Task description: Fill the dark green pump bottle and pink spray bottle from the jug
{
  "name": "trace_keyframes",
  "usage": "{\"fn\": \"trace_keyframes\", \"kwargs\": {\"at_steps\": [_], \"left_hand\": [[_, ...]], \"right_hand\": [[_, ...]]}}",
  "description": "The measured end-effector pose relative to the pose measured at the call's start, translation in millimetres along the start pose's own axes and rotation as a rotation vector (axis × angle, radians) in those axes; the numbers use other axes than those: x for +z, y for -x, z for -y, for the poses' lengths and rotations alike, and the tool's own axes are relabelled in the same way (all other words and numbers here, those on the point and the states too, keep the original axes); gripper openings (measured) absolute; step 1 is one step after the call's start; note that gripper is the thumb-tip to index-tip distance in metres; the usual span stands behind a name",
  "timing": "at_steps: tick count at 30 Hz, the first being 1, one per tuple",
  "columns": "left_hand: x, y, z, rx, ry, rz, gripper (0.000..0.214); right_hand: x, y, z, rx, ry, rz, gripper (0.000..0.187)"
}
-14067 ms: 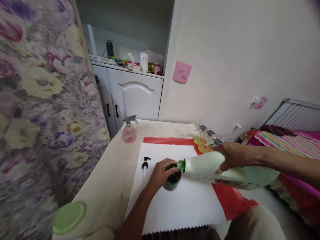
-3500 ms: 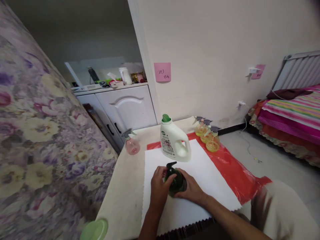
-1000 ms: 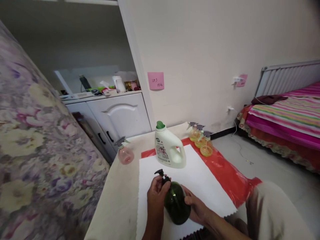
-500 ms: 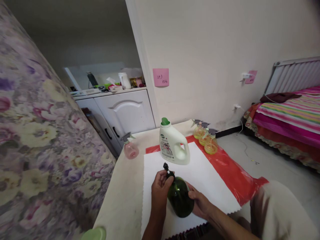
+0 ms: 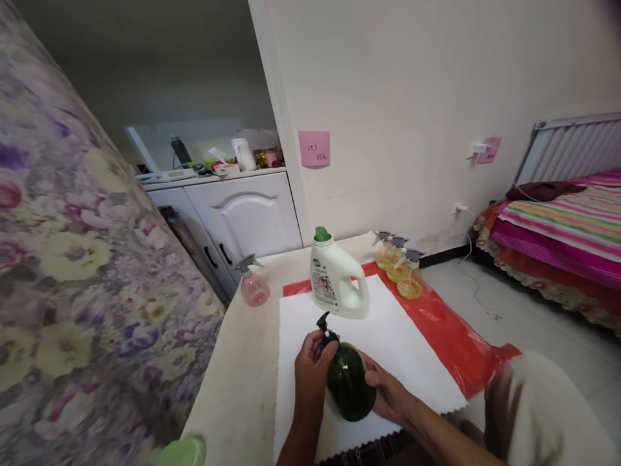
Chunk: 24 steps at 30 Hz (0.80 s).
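Observation:
I hold a dark green round bottle (image 5: 350, 384) with a black pump head (image 5: 323, 323), tilted toward me above the white sheet (image 5: 402, 346). My left hand (image 5: 313, 362) grips its neck just under the pump. My right hand (image 5: 383, 391) cups the bottle's body from the right. Behind it a white jug with a green cap (image 5: 338, 277) stands upright on the sheet's far edge.
A pink spray bottle (image 5: 253, 285) stands at the table's (image 5: 237, 375) far left, three yellow spray bottles (image 5: 402, 270) on the red plastic (image 5: 451, 343) at the far right. A green lid (image 5: 182, 452) lies at the near left corner. A floral curtain (image 5: 72, 259) hangs on the left. A bed (image 5: 567, 226) is on the right.
The pump head has turned in my left hand, its spout now pointing up and left. The bottle stays tilted between both hands, and the view has shifted slightly.

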State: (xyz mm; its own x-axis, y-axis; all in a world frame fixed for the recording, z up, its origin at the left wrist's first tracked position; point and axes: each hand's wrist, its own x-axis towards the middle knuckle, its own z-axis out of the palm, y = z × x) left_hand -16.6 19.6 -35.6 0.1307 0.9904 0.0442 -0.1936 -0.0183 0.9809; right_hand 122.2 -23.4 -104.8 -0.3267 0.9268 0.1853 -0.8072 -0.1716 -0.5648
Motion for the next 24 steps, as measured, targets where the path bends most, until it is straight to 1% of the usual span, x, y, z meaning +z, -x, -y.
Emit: {"fn": "trace_keyframes", "kwargs": {"at_steps": [1, 3, 5, 7, 9, 12, 15, 18, 22, 24], "left_hand": [[-0.3, -0.1, -0.6, -0.006, -0.01, 0.006, 0.032], [-2.4, -1.0, -2.9, -0.031, 0.007, 0.068, 0.032], [-5.5, -2.3, -5.2, -0.057, 0.046, 0.141, 0.034], [-7.6, -3.2, -5.7, -0.073, 0.072, 0.183, 0.037], [-7.6, -2.9, -4.1, -0.074, 0.08, 0.181, 0.04], [-4.5, -0.6, 0.4, -0.053, 0.061, 0.119, 0.042], [-2.4, 1.0, 3.8, -0.019, 0.002, 0.085, 0.036], [-4.7, -0.6, 4.1, -0.011, -0.018, 0.139, 0.032], [-8.9, -3.5, 1.7, -0.025, 0.049, 0.266, 0.036], [-8.5, -2.8, -0.1, -0.039, 0.065, 0.281, 0.039]], "right_hand": [[-0.6, 0.2, -0.1, 0.006, -0.006, 0.0, 0.062], [-2.9, 0.8, -0.3, 0.019, -0.028, 0.003, 0.06], [-5.6, 1.3, -0.6, 0.026, -0.054, 0.009, 0.056], [-7.1, 1.4, -1.0, 0.029, -0.072, 0.01, 0.052], [-6.4, 0.9, -1.3, 0.027, -0.074, 0.009, 0.051], [-2.4, -0.4, -1.4, 0.022, -0.049, 0.009, 0.056], [-0.4, -1.0, -1.6, 0.017, -0.02, 0.009, 0.06], [-3.6, 0.2, -1.8, 0.029, -0.029, 0.011, 0.058], [-9.8, 2.6, -2.1, 0.051, -0.053, 0.015, 0.052], [-10.2, 2.8, -2.4, 0.054, -0.053, 0.016, 0.051]]}}
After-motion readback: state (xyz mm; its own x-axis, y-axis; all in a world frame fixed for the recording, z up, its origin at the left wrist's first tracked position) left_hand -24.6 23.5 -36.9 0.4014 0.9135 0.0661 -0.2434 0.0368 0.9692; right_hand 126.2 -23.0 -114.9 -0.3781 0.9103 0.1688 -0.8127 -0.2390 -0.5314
